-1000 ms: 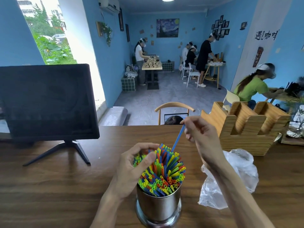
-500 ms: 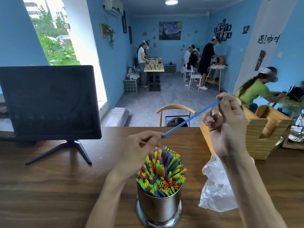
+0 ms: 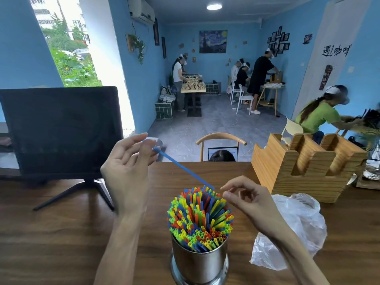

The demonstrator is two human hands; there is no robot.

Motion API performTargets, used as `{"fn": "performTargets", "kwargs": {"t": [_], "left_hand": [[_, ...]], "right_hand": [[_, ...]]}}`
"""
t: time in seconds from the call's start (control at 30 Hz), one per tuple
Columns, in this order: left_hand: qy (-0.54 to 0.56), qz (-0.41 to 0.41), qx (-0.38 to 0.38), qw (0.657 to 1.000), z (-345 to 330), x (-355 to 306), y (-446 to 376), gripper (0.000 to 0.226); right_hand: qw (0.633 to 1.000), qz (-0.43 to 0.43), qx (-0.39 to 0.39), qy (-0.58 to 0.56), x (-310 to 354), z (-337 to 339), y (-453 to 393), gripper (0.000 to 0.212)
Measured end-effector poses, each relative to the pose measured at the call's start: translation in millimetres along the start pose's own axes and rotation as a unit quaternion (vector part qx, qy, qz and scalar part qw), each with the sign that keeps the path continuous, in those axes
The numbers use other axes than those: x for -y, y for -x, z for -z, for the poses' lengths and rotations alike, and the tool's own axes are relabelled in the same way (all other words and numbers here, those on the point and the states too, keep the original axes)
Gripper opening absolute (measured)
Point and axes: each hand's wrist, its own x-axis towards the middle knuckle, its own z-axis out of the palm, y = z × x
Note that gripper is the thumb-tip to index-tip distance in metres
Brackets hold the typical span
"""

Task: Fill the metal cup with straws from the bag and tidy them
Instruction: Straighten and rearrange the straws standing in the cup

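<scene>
- Progress: the cup [image 3: 199,262] is packed with straws [image 3: 200,218] across its whole mouth; I judge the filling close to done
- Bag [image 3: 292,231]: lies slack and crumpled on the tabletop [image 3: 51,233] just right of the cup; no straws show through the film, so I judge it empty or nearly so
- Remaining: one loose blue straw [image 3: 181,167] is not yet seated; the bundle fans outward unevenly, so tidying remains
- Left hand [image 3: 127,173]: raised over the tabletop, left of and behind the cup; thumb and fingers [image 3: 148,145] pinch the far end of the blue straw
- Blue straw: slants down to the right, its lower tip at the rear edge of the bundle; whether the tip is already in among the others I cannot tell
- Right hand [image 3: 248,200]: just right of the bundle top, loosely curled, holding nothing; fingertips near the straw's lower tip
- Cup: brushed metal cylinder on a wider polished base, standing upright at the near edge of the tabletop
- Straws: thin hollow plastic tubes in blue, red, green and yellow; light and likely to spring sideways when pressed
- Bag: thin translucent plastic, wrinkled
- Tabletop: dark wood with visible grain
</scene>
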Motion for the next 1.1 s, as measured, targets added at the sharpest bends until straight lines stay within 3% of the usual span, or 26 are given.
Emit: {"fn": "performTargets", "kwargs": {"t": [0.07,0.27,0.37,0.47,0.6,0.7,0.83,0.93,1.1], "left_hand": [[-0.015,-0.024,0.032,0.999,-2.6,-1.9,2.5,0.01],[-0.113,-0.046,0.187,0.975,-7.7,9.5,18.9,0.02],[-0.215,-0.027,0.313,0.925,-1.9,18.7,26.2,0.022],[-0.29,0.007,0.424,0.858,3.6,23.1,28.3,0.01],[-0.344,0.021,0.471,0.812,11.1,28.2,25.6,0.018],[-0.32,0.005,0.461,0.828,10.3,28.9,23.9,0.013],[-0.255,0.02,0.433,0.864,-1.5,28.7,25.5,0.025],[-0.27,0.029,0.44,0.856,-8.0,33.1,30.9,0.035],[-0.222,0.042,0.45,0.864,-9.9,36.7,33.4,0.021]], "right_hand": [[0.999,-0.03,-0.013,0.009,-4.1,6.6,-0.7,0.01],[0.995,-0.084,0.049,0.031,-13.2,1.1,-1.6,0.013],[0.996,-0.076,0.036,0.019,-14.4,1.4,-2.7,0.013],[0.998,-0.053,0.033,0.017,-13.9,0.7,-3.9,0.01],[1.0,-0.021,0.001,0.022,-5.0,-2.0,-9.6,0.015],[0.998,0.022,-0.052,-0.025,15.4,1.0,-20.9,0.021],[0.963,0.056,-0.142,-0.223,53.8,16.4,-37.5,0.021],[0.94,0.067,-0.156,-0.297,73.1,24.0,-47.3,0.022],[0.916,0.068,-0.155,-0.363,83.1,28.8,-53.5,0.019]]}}
